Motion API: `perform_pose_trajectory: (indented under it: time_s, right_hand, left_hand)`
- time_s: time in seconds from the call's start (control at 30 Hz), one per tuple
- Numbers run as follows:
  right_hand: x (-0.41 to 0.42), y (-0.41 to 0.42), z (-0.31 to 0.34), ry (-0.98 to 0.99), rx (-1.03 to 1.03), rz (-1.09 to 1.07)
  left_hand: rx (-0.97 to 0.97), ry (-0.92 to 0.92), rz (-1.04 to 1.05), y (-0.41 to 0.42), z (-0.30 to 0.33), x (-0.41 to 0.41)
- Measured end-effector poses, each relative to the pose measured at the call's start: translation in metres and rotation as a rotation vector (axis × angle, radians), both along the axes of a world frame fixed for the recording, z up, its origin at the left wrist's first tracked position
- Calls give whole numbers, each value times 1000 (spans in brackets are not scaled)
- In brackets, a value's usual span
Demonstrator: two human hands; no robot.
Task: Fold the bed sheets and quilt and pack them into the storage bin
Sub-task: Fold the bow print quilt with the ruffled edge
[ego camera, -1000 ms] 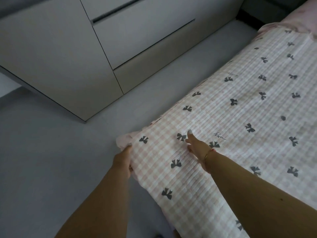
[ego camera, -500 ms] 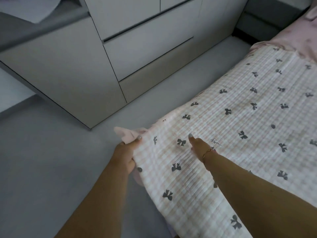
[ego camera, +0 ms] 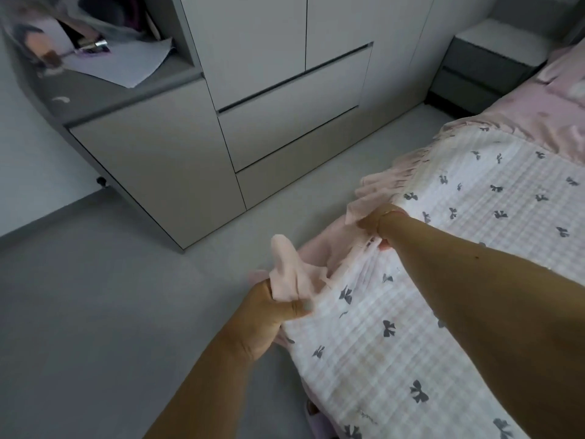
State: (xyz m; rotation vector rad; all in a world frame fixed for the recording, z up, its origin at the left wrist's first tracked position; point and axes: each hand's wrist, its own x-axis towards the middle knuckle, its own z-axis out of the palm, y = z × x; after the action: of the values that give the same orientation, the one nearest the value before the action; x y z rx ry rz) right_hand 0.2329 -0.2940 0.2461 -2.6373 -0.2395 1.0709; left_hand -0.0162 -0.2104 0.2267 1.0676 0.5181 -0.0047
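Pink-and-white checked quilt with grey bows and a pink ruffled edge [ego camera: 474, 248] lies along the bed, long axis running from lower centre to upper right. Left hand [ego camera: 269, 315] pinches its near corner ruffle; right hand [ego camera: 380, 223], farther up the same edge, grips the ruffle, fingers mostly hidden.

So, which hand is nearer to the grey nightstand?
Right. The right hand grips the quilt frill further up the bed, toward the nightstand; the left hand is further back.

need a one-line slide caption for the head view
Both hands grip the ruffled edge of the bow-print quilt on the bed: left hand near, right hand farther along.
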Motion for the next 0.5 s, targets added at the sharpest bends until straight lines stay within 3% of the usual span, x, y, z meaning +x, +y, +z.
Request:
perform_pose_trajectory:
  time_s: [0.07,0.3,0.5]
  right_hand:
    - [5,-22,0,80,76,-141]
    - [-16,-95,42,153,716,-704]
    - [-39,-167,80,144,876,-820]
  left_hand:
    - [-16,1,24,-6,4,-8]
    - [6,58,120,-44,39,-19]
    - [-24,61,67,-93,69,-29]
